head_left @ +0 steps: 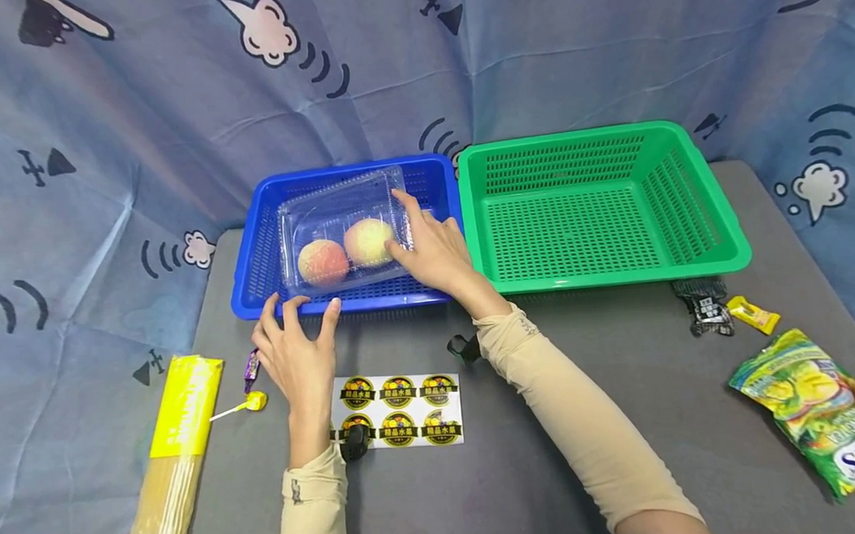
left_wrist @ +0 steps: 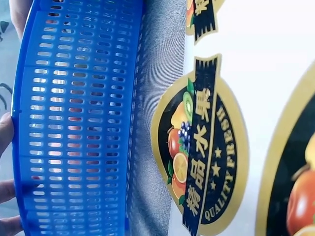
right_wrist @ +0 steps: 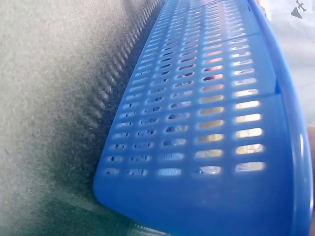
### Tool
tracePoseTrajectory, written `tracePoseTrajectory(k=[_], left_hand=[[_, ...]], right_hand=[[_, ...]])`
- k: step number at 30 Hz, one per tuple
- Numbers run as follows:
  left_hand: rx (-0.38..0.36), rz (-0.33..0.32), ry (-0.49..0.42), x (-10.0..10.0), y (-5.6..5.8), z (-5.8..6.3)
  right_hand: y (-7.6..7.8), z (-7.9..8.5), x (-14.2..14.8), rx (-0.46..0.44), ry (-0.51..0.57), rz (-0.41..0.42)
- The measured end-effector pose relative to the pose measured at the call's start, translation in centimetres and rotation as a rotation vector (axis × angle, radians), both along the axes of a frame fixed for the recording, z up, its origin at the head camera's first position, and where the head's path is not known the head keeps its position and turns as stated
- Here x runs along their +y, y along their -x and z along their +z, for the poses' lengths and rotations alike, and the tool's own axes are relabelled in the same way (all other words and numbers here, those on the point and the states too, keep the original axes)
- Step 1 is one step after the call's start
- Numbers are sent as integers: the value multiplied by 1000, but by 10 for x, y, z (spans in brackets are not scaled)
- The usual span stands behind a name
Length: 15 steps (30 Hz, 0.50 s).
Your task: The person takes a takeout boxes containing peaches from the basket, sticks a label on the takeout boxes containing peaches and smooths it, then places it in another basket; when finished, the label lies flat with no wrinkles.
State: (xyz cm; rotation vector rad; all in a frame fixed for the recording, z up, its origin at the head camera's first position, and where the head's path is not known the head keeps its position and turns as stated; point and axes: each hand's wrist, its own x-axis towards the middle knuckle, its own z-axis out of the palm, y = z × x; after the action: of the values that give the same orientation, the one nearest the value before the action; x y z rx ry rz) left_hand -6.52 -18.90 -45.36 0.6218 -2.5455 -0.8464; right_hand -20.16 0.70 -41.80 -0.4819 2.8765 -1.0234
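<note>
Inside the blue basket (head_left: 352, 304) lies a clear plastic box (head_left: 329, 212), tilted, with two peaches (head_left: 323, 263) in it. My right hand (head_left: 432, 246) holds the right end of the box, its thumb near the yellower peach (head_left: 369, 242). At the basket's front left rim is my left hand (head_left: 296, 352), fingers spread, with nothing in its grasp. In the left wrist view, fingertips (left_wrist: 7, 189) show at the rim. Below the basket lies a sheet of round fruit stickers (head_left: 398, 411), partly behind the left wrist.
A green basket (head_left: 608, 279) adjoins the blue one on the right. Yellow-wrapped noodles (head_left: 178, 454), a lollipop (head_left: 256, 401) and a purple-wrapped candy (head_left: 251, 372) lie left. At right are a black packet (head_left: 709, 311), a small yellow packet (head_left: 754, 314) and a green Fox's bag (head_left: 822, 414).
</note>
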Motion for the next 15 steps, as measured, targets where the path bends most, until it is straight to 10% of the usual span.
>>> tracePoseTrajectory(k=[15], left_hand=[[-3,2,-3,0,0,1]], right_hand=[[-9,-1,12,66,277,-21]])
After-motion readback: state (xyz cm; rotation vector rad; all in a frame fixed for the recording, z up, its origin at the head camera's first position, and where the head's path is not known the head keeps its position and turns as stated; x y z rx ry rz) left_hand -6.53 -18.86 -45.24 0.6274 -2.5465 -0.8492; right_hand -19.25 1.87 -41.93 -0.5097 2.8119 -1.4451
